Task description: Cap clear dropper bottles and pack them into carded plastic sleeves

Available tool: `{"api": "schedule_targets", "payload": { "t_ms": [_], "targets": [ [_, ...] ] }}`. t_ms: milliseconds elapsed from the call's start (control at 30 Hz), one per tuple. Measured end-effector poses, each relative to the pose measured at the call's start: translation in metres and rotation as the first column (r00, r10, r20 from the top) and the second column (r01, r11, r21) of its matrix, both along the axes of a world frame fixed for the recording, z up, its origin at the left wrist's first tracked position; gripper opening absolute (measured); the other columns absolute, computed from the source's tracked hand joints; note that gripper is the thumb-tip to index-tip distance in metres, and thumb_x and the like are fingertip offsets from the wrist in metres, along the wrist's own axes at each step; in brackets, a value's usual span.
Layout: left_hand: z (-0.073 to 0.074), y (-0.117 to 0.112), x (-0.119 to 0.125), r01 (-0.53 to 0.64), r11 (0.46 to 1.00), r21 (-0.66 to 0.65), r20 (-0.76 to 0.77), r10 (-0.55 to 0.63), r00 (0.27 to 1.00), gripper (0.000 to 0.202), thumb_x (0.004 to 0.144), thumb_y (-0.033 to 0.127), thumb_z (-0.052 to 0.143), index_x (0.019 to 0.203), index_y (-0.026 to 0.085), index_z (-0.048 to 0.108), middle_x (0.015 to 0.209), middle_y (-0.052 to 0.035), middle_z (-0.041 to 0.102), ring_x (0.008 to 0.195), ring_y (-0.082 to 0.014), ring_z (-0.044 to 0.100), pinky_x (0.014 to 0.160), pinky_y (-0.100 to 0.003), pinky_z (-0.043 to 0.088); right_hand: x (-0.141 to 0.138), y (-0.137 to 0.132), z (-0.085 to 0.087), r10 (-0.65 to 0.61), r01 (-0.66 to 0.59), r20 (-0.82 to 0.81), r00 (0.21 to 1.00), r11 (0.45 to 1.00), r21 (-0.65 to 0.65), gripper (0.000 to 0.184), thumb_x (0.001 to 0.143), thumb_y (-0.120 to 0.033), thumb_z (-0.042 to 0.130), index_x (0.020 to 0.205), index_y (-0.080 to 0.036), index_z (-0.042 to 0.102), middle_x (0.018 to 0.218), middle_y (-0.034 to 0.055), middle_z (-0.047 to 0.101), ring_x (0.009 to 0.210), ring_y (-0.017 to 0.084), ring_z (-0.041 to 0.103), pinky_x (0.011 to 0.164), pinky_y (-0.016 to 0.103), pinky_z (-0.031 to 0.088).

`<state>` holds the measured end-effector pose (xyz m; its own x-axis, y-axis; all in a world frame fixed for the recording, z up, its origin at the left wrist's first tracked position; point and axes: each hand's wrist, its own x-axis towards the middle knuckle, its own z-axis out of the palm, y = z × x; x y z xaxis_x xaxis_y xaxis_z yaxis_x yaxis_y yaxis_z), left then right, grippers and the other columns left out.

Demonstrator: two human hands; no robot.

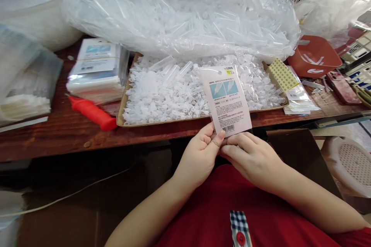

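Note:
A printed packaging card (227, 100), with two blue pictures and a barcode, stands tilted upright in front of me. It seems to be in a clear plastic bag. My left hand (203, 152) pinches its lower edge with the thumb in front. My right hand (251, 156) is closed at the bottom right corner, its fingertips partly hidden behind the card and the other hand. Behind the card, a shallow cardboard tray (127, 121) holds many small translucent plastic nozzles (162, 100), with several clear tubes (171, 71) lying on top.
A large clear bag (179, 19) of plastic parts lies behind the tray. To the left are a stack of bagged cards (97, 69) and a red-handled tool (92, 112). On the right sit a yellow patterned sheet (283, 74), a reddish-brown bin (315, 56) and a phone (343, 87).

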<state>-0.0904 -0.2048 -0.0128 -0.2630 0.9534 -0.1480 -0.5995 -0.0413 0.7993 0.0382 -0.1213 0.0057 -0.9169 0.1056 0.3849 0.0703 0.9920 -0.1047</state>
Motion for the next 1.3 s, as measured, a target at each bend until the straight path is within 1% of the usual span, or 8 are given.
{"api": "schedule_targets", "payload": {
  "t_ms": [267,500,700,800,900,967,1033,1300],
  "targets": [
    [0.005,0.000,-0.002,-0.041,0.999,-0.031,0.025,0.041,0.999,0.033,0.088,0.026,0.061,0.120,0.023,0.066,0.121,-0.0052,0.071,0.118,-0.0274,0.060,0.101,-0.037,0.045,-0.005,-0.002,-0.001,0.063,-0.064,0.017,0.998,0.995,0.073,0.037,0.098,-0.015,0.033,0.085,-0.015,0.067,0.086,0.0075,0.067,0.074,0.019,0.060,0.068,0.031,0.049],
    [0.002,-0.007,-0.008,-0.100,0.989,-0.104,0.075,0.108,0.991,0.030,0.081,0.030,0.070,0.108,0.019,0.070,0.106,-0.0100,0.076,0.090,-0.0241,0.073,0.066,-0.025,0.056,0.000,0.002,-0.011,0.225,-0.208,-0.074,0.972,0.960,0.187,0.023,0.093,-0.008,0.043,0.100,-0.015,0.065,0.090,0.0064,0.067,0.086,0.020,0.060,0.084,0.035,0.046],
    [0.006,-0.016,-0.029,-0.143,0.979,-0.145,0.136,0.163,0.977,0.022,0.079,0.026,0.073,0.100,0.019,0.071,0.090,-0.0057,0.079,0.073,-0.0175,0.076,0.056,-0.018,0.057,0.012,0.005,-0.003,0.178,-0.231,-0.286,0.941,0.960,-0.161,0.016,0.087,-0.004,0.051,0.088,-0.018,0.058,0.082,0.0036,0.058,0.076,0.015,0.058,0.073,0.027,0.050],
    [0.012,-0.020,-0.044,-0.129,0.983,-0.133,0.163,0.150,0.975,0.019,0.079,0.020,0.073,0.098,0.022,0.072,0.088,-0.0007,0.080,0.074,-0.0150,0.076,0.057,-0.016,0.058,0.019,0.013,0.001,-0.017,-0.180,-0.400,0.917,0.875,-0.450,0.012,0.088,-0.009,0.052,0.084,-0.020,0.052,0.080,0.0030,0.053,0.071,0.013,0.056,0.060,0.023,0.049],
    [0.017,-0.021,-0.057,-0.183,0.966,-0.183,0.143,0.211,0.967,0.023,0.074,0.020,0.077,0.097,0.023,0.073,0.092,0.0005,0.080,0.075,-0.0162,0.076,0.056,-0.016,0.059,0.024,0.026,0.000,-0.215,-0.185,-0.435,0.874,0.680,-0.709,0.009,0.091,-0.017,0.054,0.084,-0.022,0.050,0.077,0.0013,0.051,0.067,0.012,0.054,0.058,0.022,0.049],
    [0.019,-0.020,-0.062,-0.217,0.954,-0.207,0.129,0.247,0.961,0.027,0.070,0.023,0.081,0.096,0.023,0.074,0.090,-0.0003,0.081,0.073,-0.0180,0.076,0.056,-0.018,0.061,0.026,0.035,-0.001,-0.294,-0.208,-0.432,0.852,0.569,-0.796,0.008,0.092,-0.019,0.055,0.086,-0.022,0.051,0.076,0.0001,0.051,0.066,0.011,0.055,0.059,0.020,0.050],
    [0.019,-0.017,-0.065,-0.250,0.944,-0.216,0.109,0.278,0.954,0.031,0.067,0.025,0.083,0.096,0.022,0.074,0.090,-0.0016,0.081,0.073,-0.0191,0.076,0.058,-0.019,0.061,0.026,0.045,0.000,-0.331,-0.216,-0.427,0.841,0.519,-0.827,0.007,0.092,-0.021,0.056,0.086,-0.023,0.052,0.075,-0.0008,0.053,0.065,0.010,0.056,0.060,0.019,0.050],
    [0.014,0.011,-0.066,-0.360,0.867,-0.345,0.029,0.393,0.919,0.050,0.046,0.030,0.093,0.091,0.021,0.074,0.086,-0.0021,0.081,0.063,-0.0236,0.076,0.052,-0.022,0.062,0.027,0.118,0.020,-0.400,0.012,-0.336,0.853,0.658,-0.753,0.018,0.088,-0.036,0.063,0.081,-0.023,0.053,0.075,-0.0005,0.059,0.064,0.011,0.059,0.058,0.021,0.051]
  ]
}}
